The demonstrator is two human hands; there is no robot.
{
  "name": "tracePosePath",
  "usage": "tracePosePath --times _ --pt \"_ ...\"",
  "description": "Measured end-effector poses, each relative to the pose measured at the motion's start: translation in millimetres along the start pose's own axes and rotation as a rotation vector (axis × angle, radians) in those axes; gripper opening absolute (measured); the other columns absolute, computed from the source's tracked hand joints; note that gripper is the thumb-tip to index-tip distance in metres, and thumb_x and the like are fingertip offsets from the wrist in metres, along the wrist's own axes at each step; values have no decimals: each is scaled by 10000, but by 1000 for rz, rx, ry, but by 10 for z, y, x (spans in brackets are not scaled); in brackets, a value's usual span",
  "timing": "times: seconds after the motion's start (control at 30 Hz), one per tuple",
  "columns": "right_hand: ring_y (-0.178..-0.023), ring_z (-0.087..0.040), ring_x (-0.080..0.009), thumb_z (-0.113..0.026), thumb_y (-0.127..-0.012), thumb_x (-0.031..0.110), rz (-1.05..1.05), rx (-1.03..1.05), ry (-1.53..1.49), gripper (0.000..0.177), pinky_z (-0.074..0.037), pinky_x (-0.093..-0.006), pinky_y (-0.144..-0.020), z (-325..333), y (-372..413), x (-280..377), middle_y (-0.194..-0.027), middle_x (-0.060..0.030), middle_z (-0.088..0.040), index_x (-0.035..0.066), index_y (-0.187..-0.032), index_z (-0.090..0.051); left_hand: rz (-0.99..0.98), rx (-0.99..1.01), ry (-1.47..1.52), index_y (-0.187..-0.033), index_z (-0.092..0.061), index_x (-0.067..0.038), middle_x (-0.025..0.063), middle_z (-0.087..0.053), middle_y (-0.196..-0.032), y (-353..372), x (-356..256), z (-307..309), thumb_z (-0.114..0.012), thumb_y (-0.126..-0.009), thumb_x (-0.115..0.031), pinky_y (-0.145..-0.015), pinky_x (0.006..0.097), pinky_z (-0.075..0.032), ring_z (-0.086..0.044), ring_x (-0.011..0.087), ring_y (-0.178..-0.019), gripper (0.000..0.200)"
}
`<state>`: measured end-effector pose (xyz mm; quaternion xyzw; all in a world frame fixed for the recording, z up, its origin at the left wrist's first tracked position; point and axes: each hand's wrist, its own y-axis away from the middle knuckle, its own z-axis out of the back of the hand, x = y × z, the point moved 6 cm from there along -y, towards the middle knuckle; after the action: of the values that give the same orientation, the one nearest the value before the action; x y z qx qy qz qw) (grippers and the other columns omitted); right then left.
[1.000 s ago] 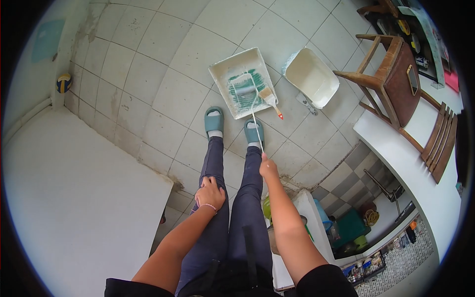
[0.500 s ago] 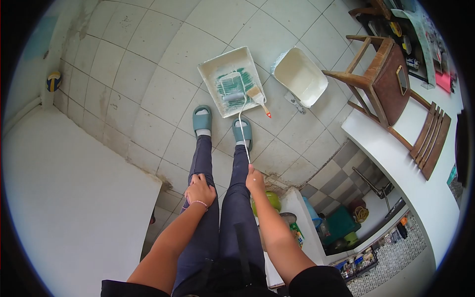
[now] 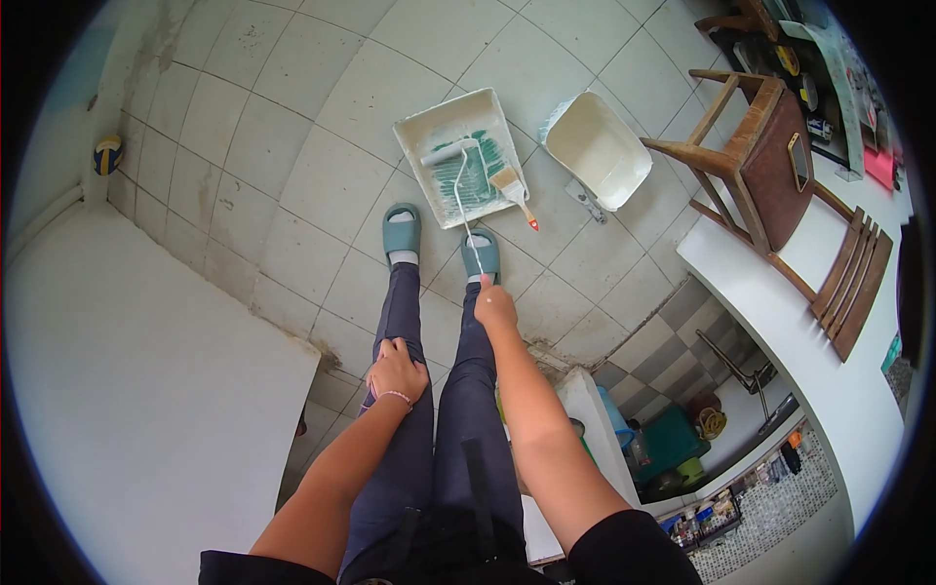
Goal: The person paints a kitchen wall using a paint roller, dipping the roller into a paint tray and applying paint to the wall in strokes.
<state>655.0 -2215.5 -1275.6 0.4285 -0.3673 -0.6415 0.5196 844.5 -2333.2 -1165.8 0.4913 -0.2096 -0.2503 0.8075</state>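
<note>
My right hand (image 3: 495, 304) is closed round the handle end of a paint roller (image 3: 450, 152), in front of my right knee. The roller's thin white frame runs forward from my fist, and its sleeve lies in the upper part of a white paint tray (image 3: 409, 123). Green paint streaks cover the ribbed floor of the tray. A paintbrush (image 3: 512, 185) with a pale handle and red tip rests across the tray's right side. Bent over my left knee, my left hand (image 3: 395, 374) lies on the trouser leg with its fingers apart, holding nothing.
A white bucket (image 3: 597, 148) stands right of the tray, with a grey metal piece (image 3: 585, 202) beside it. A wooden chair (image 3: 765, 161) carries a phone (image 3: 800, 162). White walls flank me, and a sink area (image 3: 741, 419) lies at lower right. A ball (image 3: 108, 155) is far left.
My right hand has moved forward, pushing the roller sleeve from the lower part of the tray up toward its far end. My left hand stays on the knee.
</note>
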Motion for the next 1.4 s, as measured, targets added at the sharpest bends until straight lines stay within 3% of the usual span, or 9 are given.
tracePosePath --times 0.13,0.23,0.47,0.53,0.97,1.33,1.37,1.4 --pt "-1122 -613 -407 -256 -1016 550 25 2 -7 694 -488 -491 -936 30 -39 73 -1180 -250 -645 11 -1133 -677 3 32 45 -1185 -476 33 202 -506 -1092 -6 4 27 -589 -816 -348 -592 601 -554 -685 386 -795 542" --pt "-1129 -609 -405 -254 -1017 550 -16 15 5 696 -482 -491 -944 -165 34 -226 -1181 -253 -643 10 -1132 -677 -5 11 29 -1134 -489 6 173 -515 -1068 7 -10 87 -584 -813 -323 -575 518 -574 -684 360 -781 470" --pt "-1151 -596 -407 -242 -1017 554 -149 80 14 720 -470 -485 -965 -546 412 -886 -1201 -268 -628 -16 -1136 -665 -11 6 18 -1161 -484 13 181 -512 -1077 -43 -13 -35 -588 -811 -325 -600 545 -566 -684 367 -798 497" --pt "-1152 -595 -409 -237 -1019 549 -140 84 6 722 -470 -484 -967 -560 438 -856 -1203 -273 -625 -24 -1141 -659 8 52 30 -1219 -468 25 196 -502 -1100 -39 -7 -34 -583 -824 -352 -648 605 -555 -683 386 -842 558" --pt "-1119 -610 -418 -236 -1024 535 33 -17 -30 717 -488 -497 -936 -170 95 142 -1159 -270 -645 -24 -1074 -682 14 43 54 -1211 -473 25 195 -503 -1126 -33 57 -145 -580 -813 -331 -649 612 -549 -682 384 -862 545" --pt "-1131 -611 -401 -241 -1015 561 -159 55 10 716 -484 -491 -943 -603 467 -882 -1171 -250 -650 2 -1116 -678 20 48 38 -1184 -480 22 177 -514 -1104 -40 54 -123 -582 -813 -326 -667 615 -549 -682 385 -877 519" --pt "-1163 -571 -442 -232 -1012 562 -150 71 -33 760 -443 -499 -995 -634 465 -909 -1188 -312 -611 -59 -1120 -657 17 44 39 -1183 -479 22 175 -513 -1104 -42 46 -125 -582 -814 -326 -670 615 -549 -681 386 -883 518" --pt "-1155 -583 -427 -234 -1014 560 -148 66 -25 745 -456 -497 -978 -638 445 -894 -1185 -292 -623 -40 -1121 -662 15 41 41 -1182 -479 22 174 -512 -1104 -30 38 -94 -583 -815 -326 -673 615 -549 -680 387 -888 517"
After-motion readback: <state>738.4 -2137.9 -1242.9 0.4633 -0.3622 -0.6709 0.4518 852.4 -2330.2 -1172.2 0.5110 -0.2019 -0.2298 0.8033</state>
